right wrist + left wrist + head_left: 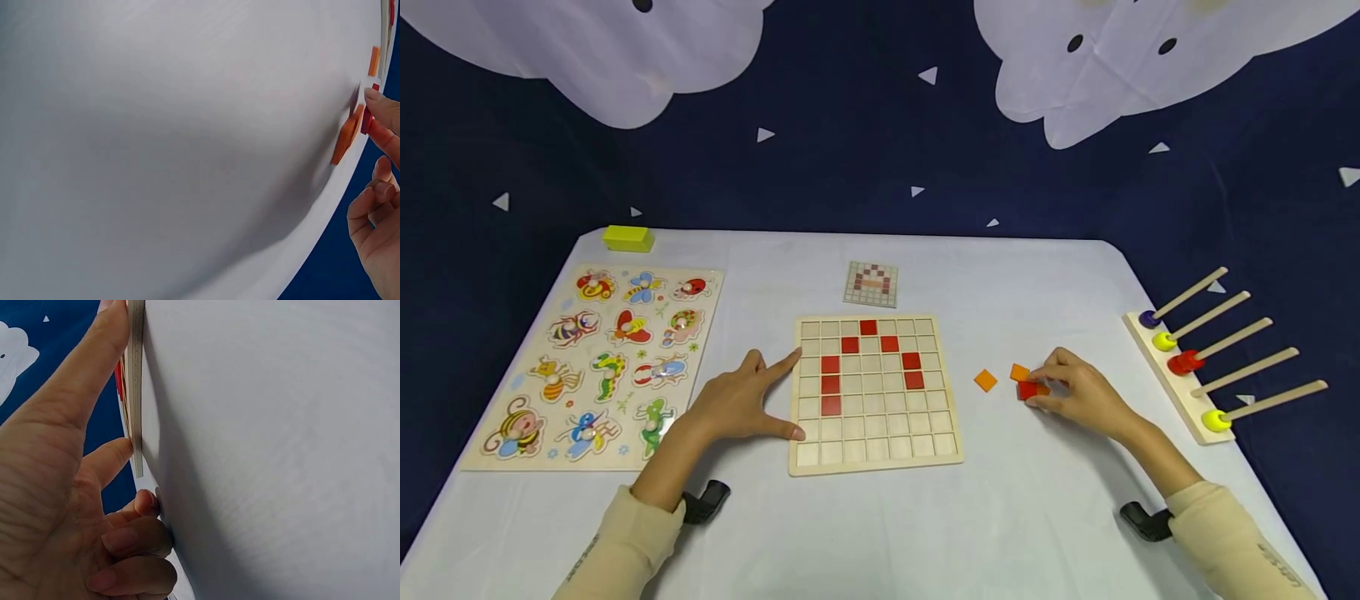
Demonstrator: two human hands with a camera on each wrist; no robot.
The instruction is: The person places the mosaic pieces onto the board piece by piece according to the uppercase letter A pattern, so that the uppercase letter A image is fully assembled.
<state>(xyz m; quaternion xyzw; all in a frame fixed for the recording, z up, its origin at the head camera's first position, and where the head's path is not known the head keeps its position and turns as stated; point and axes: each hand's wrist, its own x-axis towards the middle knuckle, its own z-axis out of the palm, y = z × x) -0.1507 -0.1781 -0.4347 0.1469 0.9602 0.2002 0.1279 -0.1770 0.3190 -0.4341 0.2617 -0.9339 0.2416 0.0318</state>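
At the wooden grid board [880,450], the left hand [733,404] has its thumb and index finger spread along the left edge, both touching it. The left wrist view shows that hand [56,469] with its other fingers curled below the board's side [139,394]. Red square tiles [831,384] fill several cells in a partial arch. Right of the board, the right hand [1078,392] pinches a red tile [367,119] between thumb and index finger. Orange tiles [1019,372] lie around those fingertips, and another orange tile [985,381] lies closer to the board.
A small pattern card [871,284] lies behind the board. An insect puzzle [602,367] covers the left side, with a yellow-green block [628,238] behind it. At the right edge, a wooden base [1180,383] carries slanting pegs with coloured beads.
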